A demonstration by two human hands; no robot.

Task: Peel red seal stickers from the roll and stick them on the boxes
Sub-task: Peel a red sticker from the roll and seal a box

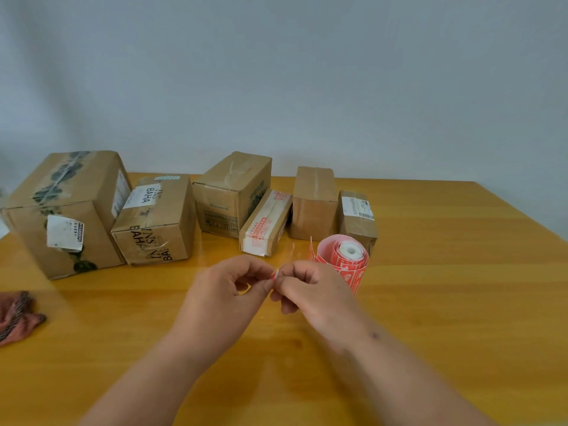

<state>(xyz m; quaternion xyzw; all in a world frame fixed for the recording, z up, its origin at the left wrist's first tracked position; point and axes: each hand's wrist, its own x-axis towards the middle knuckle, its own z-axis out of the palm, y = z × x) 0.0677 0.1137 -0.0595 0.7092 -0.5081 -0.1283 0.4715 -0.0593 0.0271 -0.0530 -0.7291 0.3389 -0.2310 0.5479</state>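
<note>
Both forearms reach in from the near edge over the yellow wooden bench (430,302), and the two hands meet fingertip to fingertip above its middle. The left hand (236,284) has its thumb and forefinger curled together, pinching one edge of a small red seal sticker (274,275); the right hand (307,287) pinches the same sticker from the other side, its remaining fingers curled under. Only a sliver of the sticker shows between the fingertips, and the hands are slightly blurred, so how far it is peeled cannot be told. Just beyond the right hand, touching its far side in the view, lies the roll of red stickers (345,259) with its white core facing the camera and a loose red strip trailing down behind the knuckles. Far to the left of the left hand, at the bench edge, lies a crumpled reddish cloth (18,315). Beyond both hands a row of cardboard boxes stands along the back of the bench: a big box with dark tape (64,210) farthest left, a box lettered BAHA (156,219) beside it, a taller brown box (230,195) behind the left hand, a flat box already bearing red seals (266,224) leaning at its side, then a plain box (313,204) and a small labelled box (358,219) beyond the roll. A pale wall (276,72) rises behind.
</note>
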